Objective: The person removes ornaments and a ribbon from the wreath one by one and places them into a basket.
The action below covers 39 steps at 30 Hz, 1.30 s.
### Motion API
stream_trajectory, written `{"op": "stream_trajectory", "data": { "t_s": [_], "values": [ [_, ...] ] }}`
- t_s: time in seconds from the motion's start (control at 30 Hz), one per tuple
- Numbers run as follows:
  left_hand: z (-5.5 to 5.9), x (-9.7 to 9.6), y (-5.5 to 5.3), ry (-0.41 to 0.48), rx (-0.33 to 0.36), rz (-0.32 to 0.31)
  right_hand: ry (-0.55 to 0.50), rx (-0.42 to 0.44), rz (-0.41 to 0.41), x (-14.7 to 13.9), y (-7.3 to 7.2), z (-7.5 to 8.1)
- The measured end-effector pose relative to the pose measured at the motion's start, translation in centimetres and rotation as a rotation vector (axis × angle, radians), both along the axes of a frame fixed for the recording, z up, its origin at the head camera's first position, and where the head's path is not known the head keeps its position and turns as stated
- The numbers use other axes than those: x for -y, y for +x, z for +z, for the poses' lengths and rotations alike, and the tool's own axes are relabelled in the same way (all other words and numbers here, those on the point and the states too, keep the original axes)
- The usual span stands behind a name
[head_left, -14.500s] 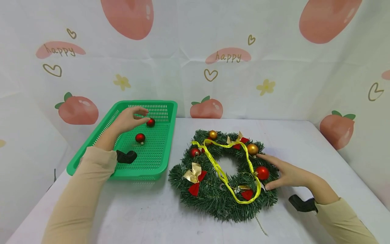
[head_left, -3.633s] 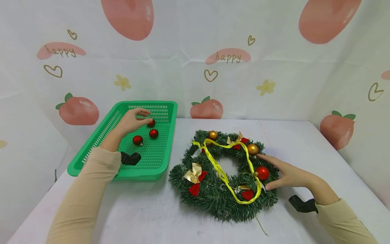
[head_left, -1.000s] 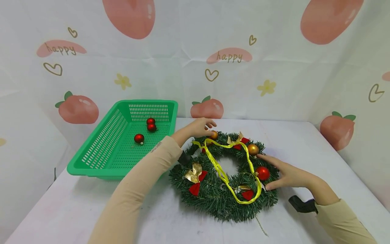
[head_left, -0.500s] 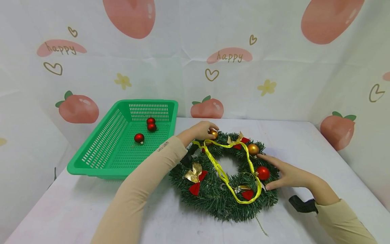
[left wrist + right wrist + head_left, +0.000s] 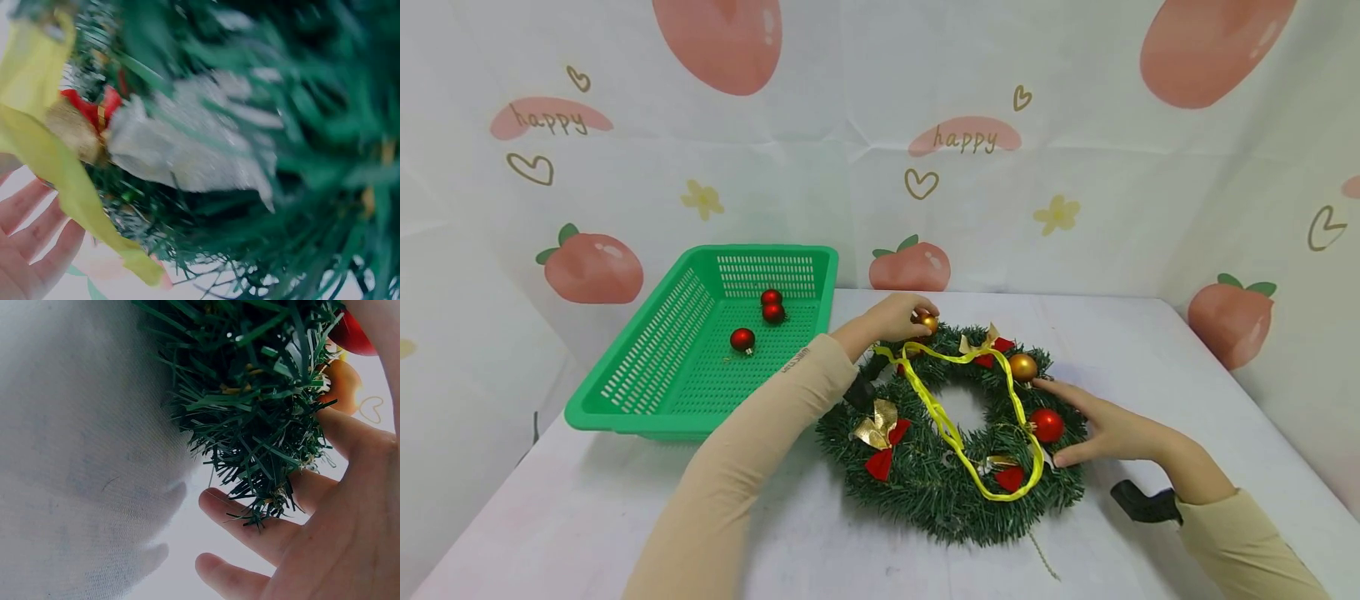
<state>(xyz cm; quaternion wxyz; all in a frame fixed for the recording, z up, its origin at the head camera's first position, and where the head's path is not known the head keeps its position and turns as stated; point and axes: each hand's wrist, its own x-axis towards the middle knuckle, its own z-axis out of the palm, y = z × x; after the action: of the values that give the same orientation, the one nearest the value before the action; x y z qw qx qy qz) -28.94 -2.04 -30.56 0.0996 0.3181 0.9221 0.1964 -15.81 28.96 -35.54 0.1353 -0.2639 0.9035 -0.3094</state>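
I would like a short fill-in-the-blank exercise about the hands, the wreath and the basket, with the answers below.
1. The basket is coloured ____.
2. Inside it, ____ red balls are visible.
3. The left hand holds a ____ ball.
4. The ribbon lying across the wreath is ____.

Missing words: green; three; gold; yellow.
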Motion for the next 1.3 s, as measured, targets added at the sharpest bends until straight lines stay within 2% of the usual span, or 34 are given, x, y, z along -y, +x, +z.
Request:
{"op": "stream_trajectory", "data": {
  "t_s": [0.43,0.6,0.8,1.0,1.3],
  "values": [
    [1.8,1.3,1.3,0.145,-0.055,-0.077,-0.002,-0.004,-0.001,0.0,0.0,-0.2],
    [2.2,1.9,1.9,0.191,-0.043,-0.079,0.0,-0.009,0.001,0.0,0.0,-0.2],
    [2.5,2.5,2.9,0.217,-0.038,-0.073,-0.001,-0.008,-0.003,-0.1,0.0,-0.2],
    [2.8,2.8,4.0,0.253,-0.046,-0.109,0.002,0.001,-0.011,-0.1,0.0,-0.2],
    [3.2,2.8,5.5,0.229,-0.062,-0.129,-0.001,0.007,-0.012,-0.1,0.0,-0.3]
  ]
}}
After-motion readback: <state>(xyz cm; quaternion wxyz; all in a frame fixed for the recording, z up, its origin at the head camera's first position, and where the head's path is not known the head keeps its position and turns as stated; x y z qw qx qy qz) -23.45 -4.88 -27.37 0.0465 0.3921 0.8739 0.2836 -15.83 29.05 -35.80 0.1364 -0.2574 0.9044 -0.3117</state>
